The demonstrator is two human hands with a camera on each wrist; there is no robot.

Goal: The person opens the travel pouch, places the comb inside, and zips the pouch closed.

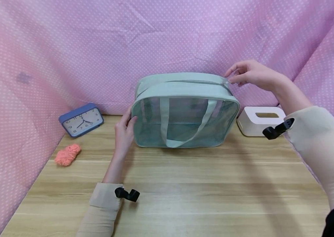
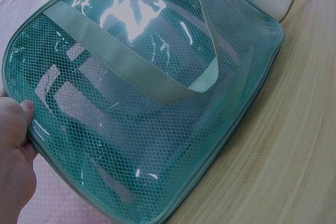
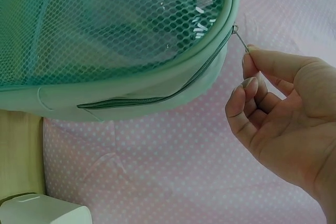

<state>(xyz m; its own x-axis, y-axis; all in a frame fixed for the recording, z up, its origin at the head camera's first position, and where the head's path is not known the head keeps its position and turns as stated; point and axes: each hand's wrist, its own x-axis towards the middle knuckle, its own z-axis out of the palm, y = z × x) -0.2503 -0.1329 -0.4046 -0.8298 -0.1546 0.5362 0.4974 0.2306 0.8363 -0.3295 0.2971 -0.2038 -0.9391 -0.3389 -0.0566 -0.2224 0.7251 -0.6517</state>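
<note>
A pale green bag with see-through mesh sides and a strap handle stands upright on the table. My left hand grips its left edge, thumb on the front and the other fingers behind. At the top right corner, my right hand pinches the zipper pull between thumb and forefinger. In the right wrist view the pull is stretched out from the slider, and the zipper runs from there down the bag's side. The left wrist view shows the left thumb against the bag's rim.
A blue clock leans at the back left of the wooden table, with a coral yarn skein in front of it. To the bag's right sits a white box with a slot on top. Pink dotted cloth hangs behind.
</note>
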